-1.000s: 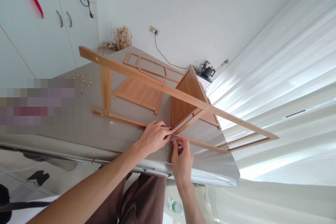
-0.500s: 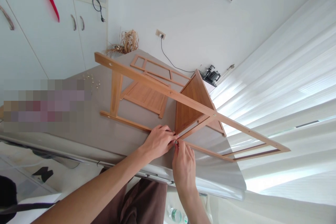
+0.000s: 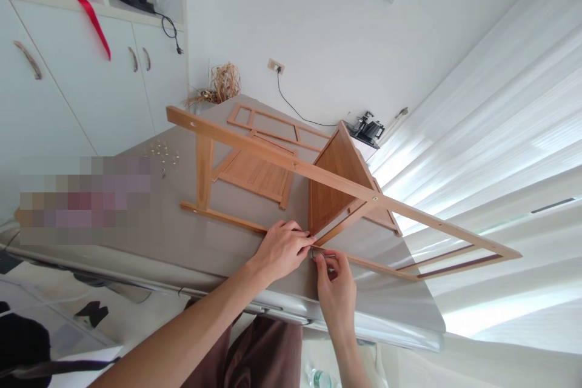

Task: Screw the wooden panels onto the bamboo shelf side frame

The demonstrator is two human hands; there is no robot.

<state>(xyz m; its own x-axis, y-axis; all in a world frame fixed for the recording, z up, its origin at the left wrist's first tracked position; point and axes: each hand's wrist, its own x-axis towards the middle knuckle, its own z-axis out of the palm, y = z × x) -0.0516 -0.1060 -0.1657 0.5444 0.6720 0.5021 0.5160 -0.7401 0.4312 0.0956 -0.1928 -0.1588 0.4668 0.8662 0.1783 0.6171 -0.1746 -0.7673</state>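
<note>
A wooden side frame (image 3: 336,179) stands on its edge on the grey table, joined to a slatted wooden shelf panel (image 3: 336,176) that rises from it. My left hand (image 3: 284,248) is closed on the frame's lower rail, its fingertips at the joint with the panel. Just right of it, my right hand (image 3: 336,276) pinches a thin metal hex key (image 3: 313,253) between thumb and fingers. The key's tip meets the near face of the rail at that joint. The fastener itself is too small to make out.
Another slatted panel (image 3: 257,173) and a ladder-like frame (image 3: 277,124) lie flat on the table (image 3: 218,242) behind. Small metal fittings (image 3: 163,154) are scattered at the left, near a blurred patch. A black kettle set (image 3: 370,128) stands beyond; curtains (image 3: 500,133) hang on the right.
My right hand has turned and shifted a little right, its fingers now curled more, and the hex key shows more clearly. My left hand keeps its hold. The camera view has shifted slightly.
</note>
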